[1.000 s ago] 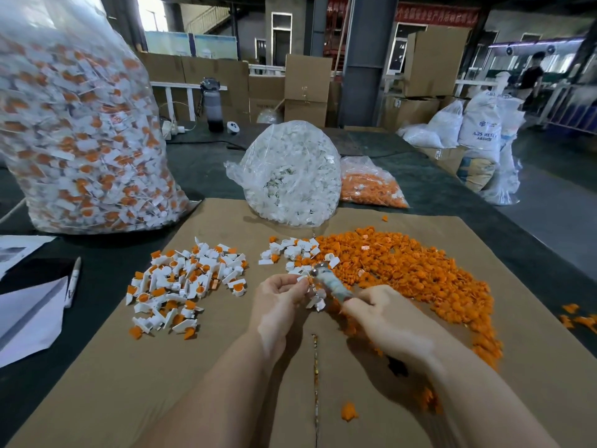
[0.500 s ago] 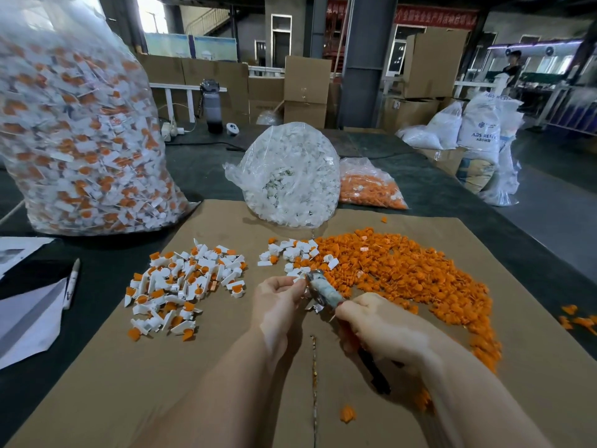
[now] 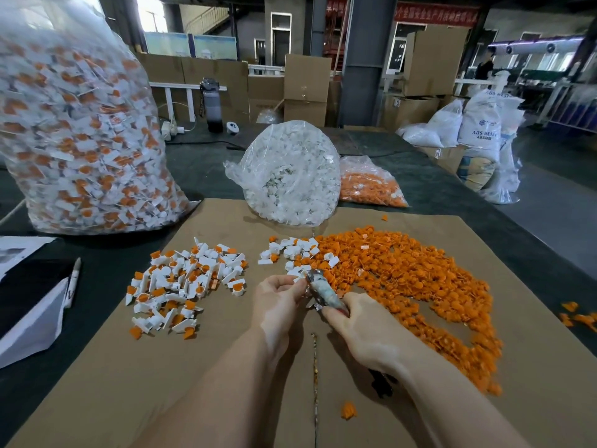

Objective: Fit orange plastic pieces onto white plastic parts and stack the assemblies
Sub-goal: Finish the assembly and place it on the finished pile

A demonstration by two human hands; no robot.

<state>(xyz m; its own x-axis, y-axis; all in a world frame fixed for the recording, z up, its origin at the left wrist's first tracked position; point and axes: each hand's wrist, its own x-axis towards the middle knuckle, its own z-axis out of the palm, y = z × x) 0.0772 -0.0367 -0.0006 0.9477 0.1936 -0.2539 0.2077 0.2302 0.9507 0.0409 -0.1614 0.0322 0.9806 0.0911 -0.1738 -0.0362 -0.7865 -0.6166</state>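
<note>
Since the earlier frame our right hand has drawn closer to our left hand, swinging the grey tool steeper. We keep the right hand's fingers curled around that tool and pinch a white part in the left, at the near-left edge of the orange pile. We should seat the piece squarely, then press. Finished assemblies lie left of that pile, on the cardboard-covered surface.

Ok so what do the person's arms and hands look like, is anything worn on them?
Both forearms are bare as far as the frame shows: no sleeves, gloves or watch in view. The left hand and right hand show no rings or markings. The fingernails cannot be made out.
</note>
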